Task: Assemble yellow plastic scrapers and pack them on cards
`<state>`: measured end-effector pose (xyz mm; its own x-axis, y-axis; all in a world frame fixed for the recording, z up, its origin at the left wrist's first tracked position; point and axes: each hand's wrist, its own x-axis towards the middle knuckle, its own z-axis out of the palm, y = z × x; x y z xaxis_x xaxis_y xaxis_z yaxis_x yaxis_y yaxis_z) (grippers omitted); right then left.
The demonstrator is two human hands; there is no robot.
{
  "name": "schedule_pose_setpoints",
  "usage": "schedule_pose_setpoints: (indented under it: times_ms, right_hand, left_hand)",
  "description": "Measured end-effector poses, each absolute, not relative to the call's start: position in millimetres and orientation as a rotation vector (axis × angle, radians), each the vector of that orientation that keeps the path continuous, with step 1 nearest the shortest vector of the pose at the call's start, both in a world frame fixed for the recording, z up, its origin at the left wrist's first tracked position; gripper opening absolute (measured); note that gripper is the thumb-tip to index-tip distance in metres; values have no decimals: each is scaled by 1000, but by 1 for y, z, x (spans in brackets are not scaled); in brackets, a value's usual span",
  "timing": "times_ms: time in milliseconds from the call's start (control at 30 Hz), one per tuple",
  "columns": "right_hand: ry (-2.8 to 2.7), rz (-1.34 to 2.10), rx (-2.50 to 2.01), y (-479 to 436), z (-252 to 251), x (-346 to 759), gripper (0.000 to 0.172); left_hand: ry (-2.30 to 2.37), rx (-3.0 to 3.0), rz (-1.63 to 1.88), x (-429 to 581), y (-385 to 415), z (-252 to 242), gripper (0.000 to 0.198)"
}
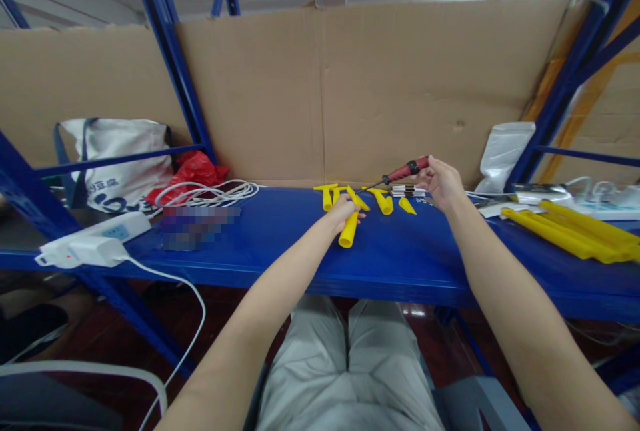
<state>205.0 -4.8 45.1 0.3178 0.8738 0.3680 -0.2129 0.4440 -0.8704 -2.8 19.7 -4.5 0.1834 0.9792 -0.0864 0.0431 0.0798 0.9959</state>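
Fingers of my left hand (pixel 344 210) clamp the yellow tube (pixel 348 235) lying on the blue shelf (pixel 280 244); right hand (pixel 443 183) grips the red-handled screwdriver (pixel 406 169), tip beside that tube.

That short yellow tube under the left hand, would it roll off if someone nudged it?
It probably rolls sideways readily: the yellow tube looks round and smooth on the flat blue shelf. It seems to be hollow plastic, so likely light and stiff. The left hand grips it, which should stop rolling while the right hand holds the screwdriver.
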Motion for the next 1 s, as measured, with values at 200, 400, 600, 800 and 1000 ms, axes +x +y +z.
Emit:
schedule_pose_setpoints:
  times_ms: [200,400,600,800,1000]
  right_hand:
    - [-1027,799,-840,-1,42,206,32]
    - [-945,731,-875,3,39,208,41]
    - [-987,732,-858,3,38,209,36]
    - [-997,836,-847,-1,40,209,31]
    - [-1022,845,-829,-2,41,208,28]
  left_hand:
    - [1150,1236,997,-4,22,-4,50]
    - [1141,1249,981,-4,20,-3,48]
    - [1143,1254,985,-4,18,-3,49]
    - [1154,1254,993,-4,15,-1,44]
    - [1154,1255,988,-4,15,-1,46]
